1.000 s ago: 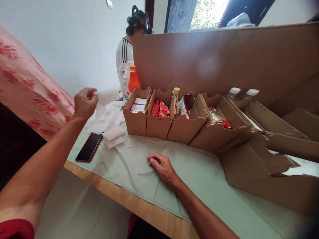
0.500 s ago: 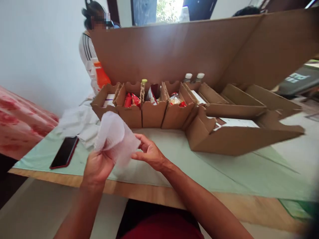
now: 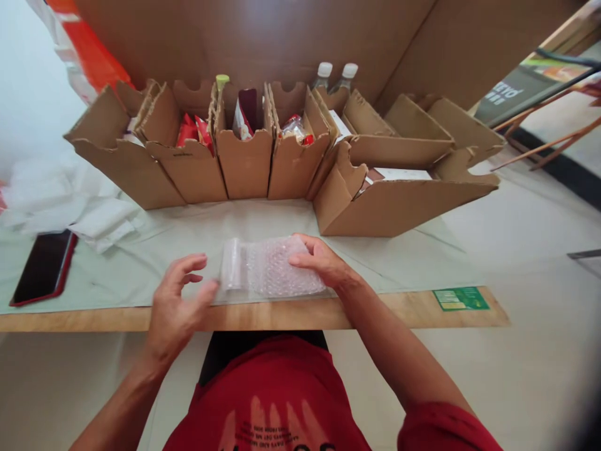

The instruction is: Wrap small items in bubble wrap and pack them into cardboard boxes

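Observation:
A clear bubble wrap bag (image 3: 282, 266) lies flat near the table's front edge, its left end curled over. My right hand (image 3: 323, 260) grips the bag's right end, thumb on top and fingers behind it. Just left of the curled end, my left hand (image 3: 181, 300) is held with thumb and fingers apart, holding nothing. Beyond the bag stands a row of cardboard bins (image 3: 246, 166), some with red packets (image 3: 195, 130) and other wrapped goods inside. A larger cardboard bin (image 3: 399, 203) with a white box in it sits to the right.
On the left, a pile of white bubble wrap bags (image 3: 51, 194) lies behind a phone (image 3: 44, 266). Two white-capped bottles (image 3: 323, 72) stand behind the bins, before a tall cardboard panel (image 3: 263, 37). A green label (image 3: 460, 299) is on the table's front edge.
The bag has come down from the air onto the table and now lies flat. My left hand has let go of it; the right still holds it. The view has tilted downward.

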Motion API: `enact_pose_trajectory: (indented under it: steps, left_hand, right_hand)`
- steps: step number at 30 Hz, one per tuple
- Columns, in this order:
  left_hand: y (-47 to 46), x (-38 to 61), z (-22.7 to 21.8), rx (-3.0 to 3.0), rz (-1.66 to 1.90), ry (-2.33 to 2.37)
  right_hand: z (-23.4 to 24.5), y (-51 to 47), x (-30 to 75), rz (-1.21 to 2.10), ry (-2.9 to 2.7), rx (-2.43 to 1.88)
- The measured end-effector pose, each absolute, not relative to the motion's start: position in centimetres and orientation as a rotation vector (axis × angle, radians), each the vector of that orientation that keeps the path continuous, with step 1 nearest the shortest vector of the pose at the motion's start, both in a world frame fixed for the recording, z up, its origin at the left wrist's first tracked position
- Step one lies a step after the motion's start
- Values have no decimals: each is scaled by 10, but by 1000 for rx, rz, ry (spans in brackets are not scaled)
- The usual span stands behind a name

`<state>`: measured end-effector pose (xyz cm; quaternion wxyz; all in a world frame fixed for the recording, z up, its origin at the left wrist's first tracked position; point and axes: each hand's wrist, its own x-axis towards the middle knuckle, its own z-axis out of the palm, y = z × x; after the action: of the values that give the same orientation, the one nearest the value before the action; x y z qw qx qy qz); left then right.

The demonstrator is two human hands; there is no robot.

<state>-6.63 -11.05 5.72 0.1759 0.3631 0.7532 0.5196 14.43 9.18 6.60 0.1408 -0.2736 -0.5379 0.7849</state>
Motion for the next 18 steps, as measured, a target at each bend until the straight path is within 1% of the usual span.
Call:
enact_pose_trajectory:
  steps: [3, 5, 7, 10, 12, 14, 16, 18]
  left_hand:
    - [-78, -59, 46, 1351, 1008, 2315]
    - [-60, -60, 37, 1444, 828, 2390]
    - [-50, -65, 34, 1423, 756, 2409]
    - [-55, -79, 41, 1203, 824, 2307]
    - [-66, -89, 50, 941, 979, 2136]
    - [-77, -94, 58, 650, 1117, 1903]
    - [-83, -92, 63, 468, 1157, 1706]
    - [-83, -85, 63, 429, 1140, 1608]
  right_hand:
    - [55, 88, 153, 2302, -1507, -795]
    - [47, 81, 159, 2372, -1449, -754]
    - [41, 72, 165, 2475, -1394, -681]
    - [40, 64, 177, 2536, -1338, -595]
    - [47, 65, 189, 2407, -1385, -633]
    - [57, 69, 204, 2157, -1526, -745]
    - [66, 74, 219, 1857, -1700, -892]
    - [70, 77, 230, 1562, -1826, -1037]
